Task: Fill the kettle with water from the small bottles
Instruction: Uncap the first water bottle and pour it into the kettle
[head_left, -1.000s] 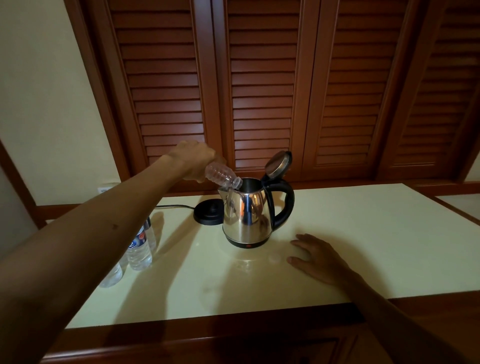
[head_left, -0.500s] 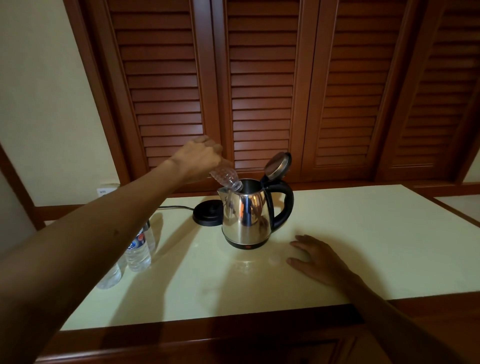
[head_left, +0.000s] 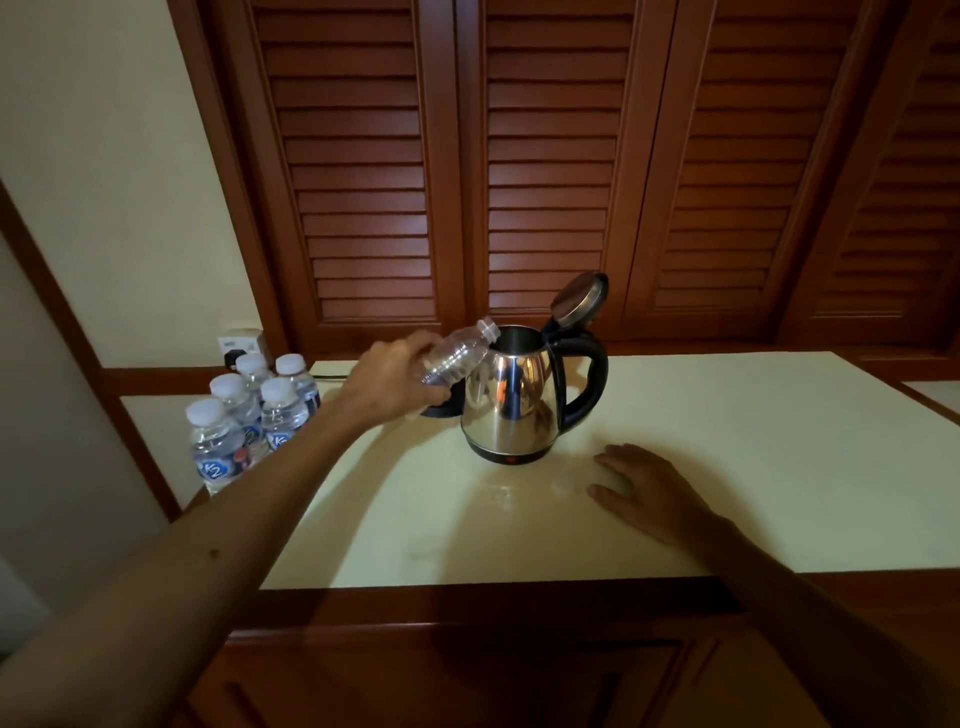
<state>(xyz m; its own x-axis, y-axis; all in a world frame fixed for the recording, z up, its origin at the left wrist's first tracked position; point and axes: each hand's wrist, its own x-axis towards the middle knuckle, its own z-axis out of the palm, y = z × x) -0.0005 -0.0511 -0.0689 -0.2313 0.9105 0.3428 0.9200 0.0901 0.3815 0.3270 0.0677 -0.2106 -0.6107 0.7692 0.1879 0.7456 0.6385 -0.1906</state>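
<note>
Cream countertop (head_left: 727, 467) bears the kettle (head_left: 511, 400); left hand (head_left: 395, 384) grips a tilted bottle (head_left: 457, 353) beside its rim, right hand (head_left: 649, 488) spread flat.

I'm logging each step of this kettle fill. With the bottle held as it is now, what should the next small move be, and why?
Probably set the held bottle aside and reach for a capped one. It looks empty, its uncapped neck pointing upward beside the kettle rim, gripped by the left hand. The lid stands open, and five capped bottles wait at the left. The right hand rests flat on the table.
</note>
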